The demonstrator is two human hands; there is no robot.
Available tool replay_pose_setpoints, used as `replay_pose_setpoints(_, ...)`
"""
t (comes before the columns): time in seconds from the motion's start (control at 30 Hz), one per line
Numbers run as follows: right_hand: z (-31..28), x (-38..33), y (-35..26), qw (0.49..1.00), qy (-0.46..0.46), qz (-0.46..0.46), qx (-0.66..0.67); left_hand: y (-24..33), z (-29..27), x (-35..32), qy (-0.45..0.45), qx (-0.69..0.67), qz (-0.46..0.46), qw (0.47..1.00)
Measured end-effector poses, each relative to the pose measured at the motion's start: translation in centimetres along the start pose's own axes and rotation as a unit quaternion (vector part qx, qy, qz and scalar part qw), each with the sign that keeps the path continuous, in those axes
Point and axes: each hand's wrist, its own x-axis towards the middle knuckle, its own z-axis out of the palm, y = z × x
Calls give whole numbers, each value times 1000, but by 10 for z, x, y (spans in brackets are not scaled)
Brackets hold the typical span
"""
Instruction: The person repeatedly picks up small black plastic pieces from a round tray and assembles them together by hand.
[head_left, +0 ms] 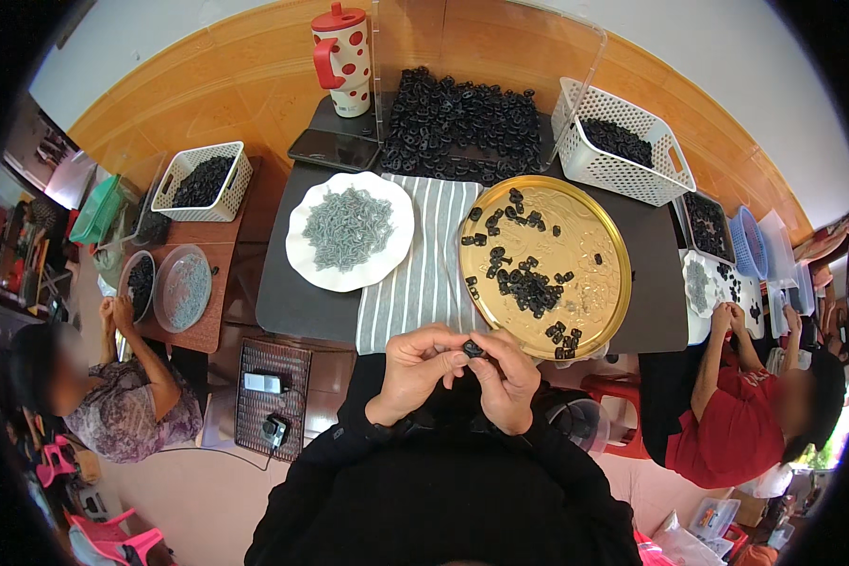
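Small black plastic part [473,348] at lower centre of frame, pinched between fingertips of left hand [417,370] and right hand [506,379], both clamped on it just below the gold round tray [594,236], probably so loose parts sit within reach. Left of tray: striped cloth [424,255], white plate of grey pieces [349,229]. Dark table [283,302] on tan floor; seated people at frame's left and right edges.

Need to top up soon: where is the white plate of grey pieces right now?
In the head view, the white plate sits on the dark table, left of the striped cloth, just below the black phone.
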Motion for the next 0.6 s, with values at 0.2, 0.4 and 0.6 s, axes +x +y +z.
replay_pose_setpoints(0.2, 6, 0, -3, 1000, 24, -9, 0, -1, 6, -4, 20, 23, 23, 999)
replay_pose_setpoints(0.4, 6, -2, -7, 999, 47, 6, 19, -6, 10, -5, 18, 22, 36, 999)
replay_pose_setpoints(0.6, -52, 15, 2, 943, -157, 290, 41, 0, 4, 0, -4, 65, -42, 997)
